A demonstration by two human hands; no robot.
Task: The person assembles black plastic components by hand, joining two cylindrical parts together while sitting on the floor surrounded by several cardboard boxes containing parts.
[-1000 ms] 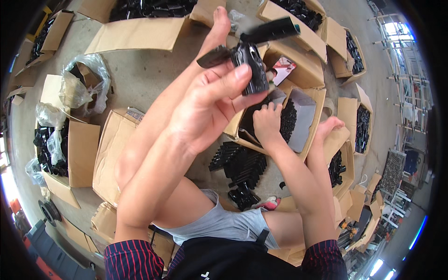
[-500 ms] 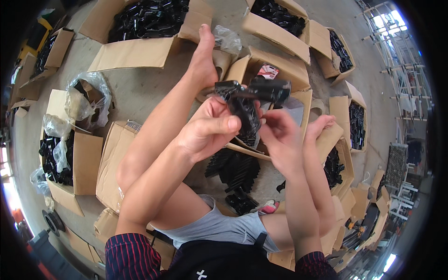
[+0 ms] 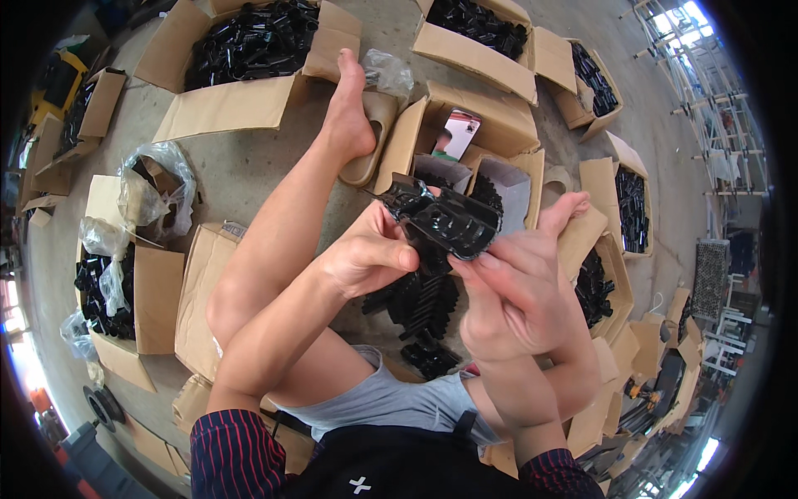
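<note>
A glossy black curved plastic part point(image 3: 459, 224) is held up in front of me, above the space between my legs. My left hand point(image 3: 364, 256) is closed on its left end, the thumb laid along the near side. With thumb and fingertips, my right hand point(image 3: 517, 291) pinches the part's lower right edge, the other fingers curled. Just beyond the hands is an open cardboard box point(image 3: 397, 150) with grey trays point(image 3: 514, 185) of small black pieces and a printed card point(image 3: 459, 133). Below the hands, a ribbed stack of black parts point(image 3: 422, 309) lies on the floor.
Open cartons of black parts stand around me: a large one point(image 3: 223, 116) far left, others point(image 3: 482, 60) far right, one point(image 3: 162, 291) at left with plastic bags point(image 3: 141, 195). A tan slipper point(image 3: 366, 158) lies by my left foot. Metal racks point(image 3: 690, 100) stand along the right.
The black part has turned, its wide curved face now toward me. My right hand has come nearer and rolled over onto its lower right edge. The left hand keeps its grip, slightly lower.
</note>
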